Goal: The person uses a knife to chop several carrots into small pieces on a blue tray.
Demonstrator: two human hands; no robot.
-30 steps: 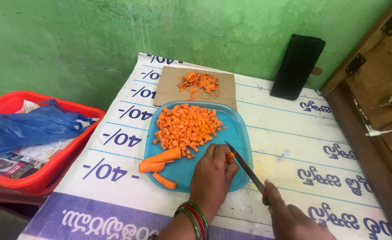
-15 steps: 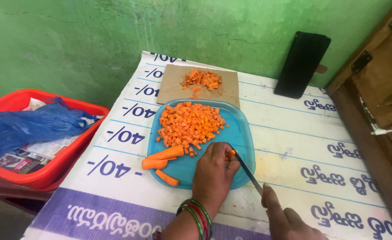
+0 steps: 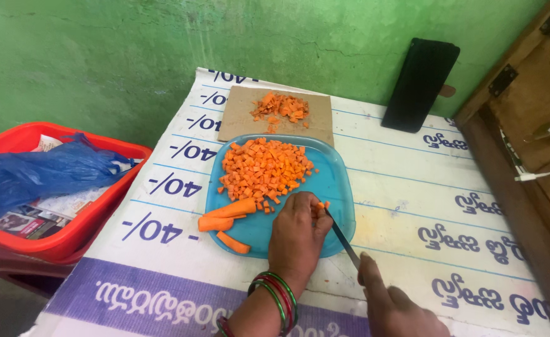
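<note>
Nearest the camera, bottom edge: right hand [image 3: 396, 309] closed around the handle of a knife [image 3: 342, 237], index finger laid along the top of the handle; the handle itself is hidden inside the fist. The dark narrow blade slants up and left from that hand toward the left hand's fingertips. Left hand [image 3: 296, 234] sits just left of the blade, palm down on the near right part of the blue plate [image 3: 337, 181], fingers curled and pinched together on a small carrot piece [image 3: 320, 206]; only a bit of orange shows past the fingertips, touching the blade tip area. Red and green bangles [image 3: 275, 296] ring the left wrist.

On the same plate, left of the left hand: three carrot sticks [image 3: 225, 219] lying flat, two of them side by side and touching, one apart nearer the front rim. Behind the hand, middle to far part of the plate: a heap of diced carrot [image 3: 262, 171], small cubes piled loosely.

The plate rests on a white table cover [image 3: 412, 212] with dark blue print and a purple band along the near edge.

Past the plate, touching its far rim: a brown cardboard sheet [image 3: 240, 112] with a smaller pile of carrot scraps [image 3: 281, 107] on it.

Far right on the table, a black phone [image 3: 421, 84] leans upright against the green wall [image 3: 162, 43]. Right edge: a wooden door [image 3: 530, 106] with metal hinges, white cable hanging there.

Left of the table, lower down: a red plastic tub [image 3: 69, 240] holding a crumpled blue plastic bag [image 3: 44, 171] and some papers.
</note>
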